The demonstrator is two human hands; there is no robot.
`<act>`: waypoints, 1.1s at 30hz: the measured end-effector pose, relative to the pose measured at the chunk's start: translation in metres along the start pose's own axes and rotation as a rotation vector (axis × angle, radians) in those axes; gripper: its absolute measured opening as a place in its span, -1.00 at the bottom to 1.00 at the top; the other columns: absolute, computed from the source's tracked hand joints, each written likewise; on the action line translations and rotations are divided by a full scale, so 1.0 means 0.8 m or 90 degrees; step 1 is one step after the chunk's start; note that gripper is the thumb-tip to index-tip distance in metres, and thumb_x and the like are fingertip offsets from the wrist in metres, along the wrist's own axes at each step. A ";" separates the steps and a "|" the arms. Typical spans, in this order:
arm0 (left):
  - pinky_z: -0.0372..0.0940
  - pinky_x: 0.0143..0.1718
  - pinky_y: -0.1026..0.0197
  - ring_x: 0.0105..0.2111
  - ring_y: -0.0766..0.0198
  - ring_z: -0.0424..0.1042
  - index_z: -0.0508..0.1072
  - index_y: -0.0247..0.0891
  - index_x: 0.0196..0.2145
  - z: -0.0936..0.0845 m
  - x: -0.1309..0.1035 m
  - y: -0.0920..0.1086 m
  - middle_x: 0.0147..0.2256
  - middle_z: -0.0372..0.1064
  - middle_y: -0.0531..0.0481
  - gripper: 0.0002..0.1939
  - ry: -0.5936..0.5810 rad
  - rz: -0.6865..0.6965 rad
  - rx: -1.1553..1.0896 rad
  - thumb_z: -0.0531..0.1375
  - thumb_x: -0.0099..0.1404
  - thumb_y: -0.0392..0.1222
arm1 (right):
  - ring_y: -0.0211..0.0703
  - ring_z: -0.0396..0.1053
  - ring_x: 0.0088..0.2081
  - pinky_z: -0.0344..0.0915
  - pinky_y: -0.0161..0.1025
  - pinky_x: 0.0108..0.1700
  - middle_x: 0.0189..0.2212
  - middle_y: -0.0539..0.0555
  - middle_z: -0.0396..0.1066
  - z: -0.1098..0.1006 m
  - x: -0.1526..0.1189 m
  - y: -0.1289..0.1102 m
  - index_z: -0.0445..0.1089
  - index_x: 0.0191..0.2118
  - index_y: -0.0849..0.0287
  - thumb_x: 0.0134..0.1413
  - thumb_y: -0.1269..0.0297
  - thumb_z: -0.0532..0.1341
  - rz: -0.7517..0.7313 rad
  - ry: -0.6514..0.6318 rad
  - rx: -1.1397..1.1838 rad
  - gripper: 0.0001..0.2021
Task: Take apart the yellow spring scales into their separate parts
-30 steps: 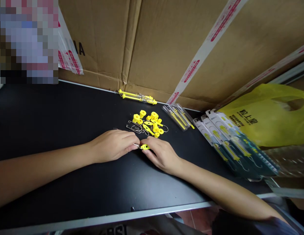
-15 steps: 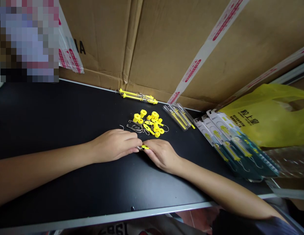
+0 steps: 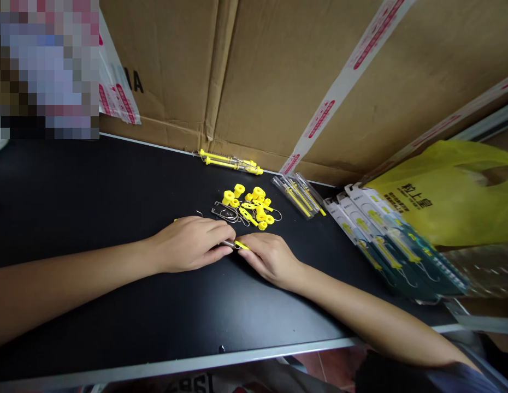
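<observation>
Above the black tabletop, my left hand point(image 3: 196, 243) pinches a small coiled metal spring point(image 3: 228, 243) between thumb and fingers. Just to its right, my right hand point(image 3: 272, 259) is closed on a thin yellow plastic piece point(image 3: 241, 245). The spring's end meets the yellow piece at a small wire loop; whether they are hooked together I cannot tell. Right behind the hands lies a pile of yellow plastic caps point(image 3: 260, 210) mixed with springs and metal hooks point(image 3: 229, 212). A bit of yellow peeks out behind my left hand, mostly hidden.
Yellow-and-clear spring scales point(image 3: 231, 162) lie along the cardboard point(image 3: 164, 71) at the back. Clear tubes with yellow strips point(image 3: 299, 195) rest right of the pile. Printed packages point(image 3: 385, 234) and a yellow plastic bag point(image 3: 442, 191) stand at the right. The table's metal edge point(image 3: 176, 364) runs in front.
The spring shows more between my fingers, and the yellow piece now points toward it more in line. A bit of yellow has appeared behind my left hand. Both arms stay almost in place.
</observation>
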State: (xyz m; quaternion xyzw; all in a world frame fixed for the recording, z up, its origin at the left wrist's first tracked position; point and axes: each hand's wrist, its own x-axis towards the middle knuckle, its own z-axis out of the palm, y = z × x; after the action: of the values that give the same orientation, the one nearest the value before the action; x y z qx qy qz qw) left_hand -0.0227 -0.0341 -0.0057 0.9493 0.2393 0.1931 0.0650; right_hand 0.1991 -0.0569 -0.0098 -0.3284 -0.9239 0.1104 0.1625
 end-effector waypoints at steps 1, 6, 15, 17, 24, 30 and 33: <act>0.15 -0.31 0.27 -0.35 0.33 0.37 0.30 -0.22 -0.19 -0.001 0.000 0.000 -0.29 0.37 0.07 -0.78 -0.002 -0.003 -0.001 -0.06 0.39 -0.09 | -0.24 0.32 -0.40 0.15 -0.34 -0.33 -0.42 0.06 0.38 0.000 0.000 0.000 0.26 -0.28 0.18 0.30 0.19 -0.09 0.002 0.003 -0.005 -0.74; 0.12 -0.36 0.27 -0.42 0.34 0.34 0.36 -0.19 -0.25 0.002 0.002 -0.003 -0.40 0.33 0.09 -0.72 0.017 0.016 0.043 -0.09 0.41 -0.08 | -0.26 0.27 -0.44 0.10 -0.35 -0.38 -0.47 0.03 0.34 0.001 0.000 -0.002 0.24 -0.34 0.18 0.29 0.15 -0.06 0.021 0.015 -0.031 -0.73; 0.12 -0.36 0.26 -0.42 0.32 0.31 0.37 -0.20 -0.28 0.002 0.000 -0.002 -0.42 0.29 0.08 -0.71 0.031 0.042 0.084 -0.10 0.41 -0.11 | -0.28 0.18 -0.49 0.02 -0.33 -0.42 -0.53 0.00 0.26 0.003 0.000 -0.001 0.19 -0.42 0.17 0.29 0.13 -0.07 0.010 0.018 -0.070 -0.69; 0.12 -0.34 0.25 -0.40 0.32 0.31 0.37 -0.20 -0.27 0.002 0.000 -0.002 -0.41 0.30 0.08 -0.72 0.027 0.046 0.090 -0.09 0.41 -0.11 | -0.28 0.17 -0.50 0.01 -0.33 -0.43 -0.54 -0.01 0.25 0.003 0.000 -0.001 0.18 -0.43 0.17 0.29 0.13 -0.07 0.005 0.019 -0.074 -0.69; 0.10 -0.34 0.25 -0.37 0.34 0.31 0.36 -0.21 -0.25 0.002 0.000 -0.002 -0.39 0.31 0.08 -0.74 0.034 0.066 0.097 -0.09 0.42 -0.14 | -0.28 0.16 -0.50 0.00 -0.33 -0.43 -0.53 0.00 0.25 0.001 0.001 -0.002 0.17 -0.43 0.17 0.30 0.15 -0.09 -0.012 0.019 -0.084 -0.69; 0.08 -0.34 0.25 -0.35 0.34 0.30 0.37 -0.20 -0.25 0.001 0.002 -0.002 -0.38 0.33 0.08 -0.74 0.052 0.070 0.101 -0.08 0.42 -0.15 | -0.27 0.13 -0.52 -0.01 -0.32 -0.44 -0.55 -0.01 0.23 0.000 0.001 -0.003 0.16 -0.46 0.17 0.30 0.15 -0.11 -0.018 0.014 -0.101 -0.66; 0.07 -0.35 0.25 -0.36 0.34 0.30 0.37 -0.21 -0.25 0.002 0.001 -0.002 -0.38 0.34 0.09 -0.75 0.061 0.072 0.100 -0.08 0.41 -0.15 | -0.27 0.11 -0.53 -0.02 -0.32 -0.44 -0.57 0.00 0.22 0.000 0.001 -0.003 0.16 -0.47 0.17 0.31 0.16 -0.14 -0.030 0.016 -0.116 -0.64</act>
State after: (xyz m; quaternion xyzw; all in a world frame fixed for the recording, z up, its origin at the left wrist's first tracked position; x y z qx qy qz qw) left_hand -0.0221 -0.0319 -0.0068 0.9532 0.2024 0.2224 -0.0323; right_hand 0.1969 -0.0583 -0.0090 -0.3211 -0.9356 0.0183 0.1459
